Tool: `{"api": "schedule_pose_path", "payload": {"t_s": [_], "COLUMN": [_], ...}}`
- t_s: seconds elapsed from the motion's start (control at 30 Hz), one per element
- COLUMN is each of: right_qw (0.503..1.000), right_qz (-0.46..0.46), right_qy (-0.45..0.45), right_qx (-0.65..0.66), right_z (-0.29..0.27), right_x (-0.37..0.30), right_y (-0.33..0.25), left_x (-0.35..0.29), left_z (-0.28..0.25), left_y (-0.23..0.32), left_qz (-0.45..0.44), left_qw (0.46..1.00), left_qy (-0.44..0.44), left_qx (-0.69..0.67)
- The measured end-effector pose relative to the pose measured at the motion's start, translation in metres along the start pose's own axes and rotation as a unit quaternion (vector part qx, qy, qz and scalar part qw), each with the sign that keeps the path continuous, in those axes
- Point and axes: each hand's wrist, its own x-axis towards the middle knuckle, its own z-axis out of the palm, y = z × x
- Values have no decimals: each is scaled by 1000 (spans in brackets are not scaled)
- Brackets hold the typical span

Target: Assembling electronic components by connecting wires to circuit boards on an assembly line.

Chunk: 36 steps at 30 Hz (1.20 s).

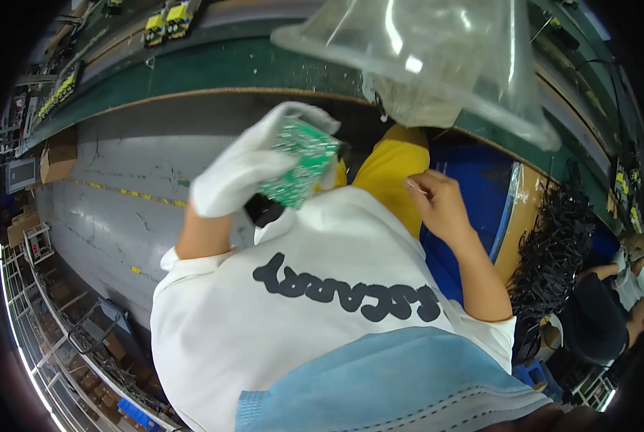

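My left hand, in a white glove, grips a green circuit board and holds it up before my chest. The side of the board facing the camera is dotted with many shiny solder spots. To the right, my right hand is bare and held away from the board, over my yellow trousers. Its thumb and fingertips are pinched together. A small pale glint shows at the fingertips, too small to name.
A clear plastic hood hangs over the green workbench edge. Boards with yellow parts sit on the line behind. At right are a blue bin, a heap of black strips and another person.
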Motion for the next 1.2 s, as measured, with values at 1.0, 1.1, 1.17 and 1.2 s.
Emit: {"api": "schedule_pose_path", "payload": {"t_s": [1.0, 1.1, 1.17, 1.2], "right_qw": [946, 925, 918, 912], "right_qz": [113, 105, 129, 154], "right_qy": [-138, -96, -102, -105], "right_qx": [271, 353, 361, 366], "right_z": [-30, -26, -20, -18], "right_x": [10, 11, 8, 6], "right_y": [-16, -18, -12, -7], "left_x": [391, 361, 307, 270], "left_z": [-185, -148, -112, -90], "left_y": [150, 164, 184, 193], "left_qz": [156, 173, 177, 143], "left_qw": [611, 627, 630, 637], "left_qy": [264, 157, 110, 69], "left_qx": [730, 743, 748, 755]}}
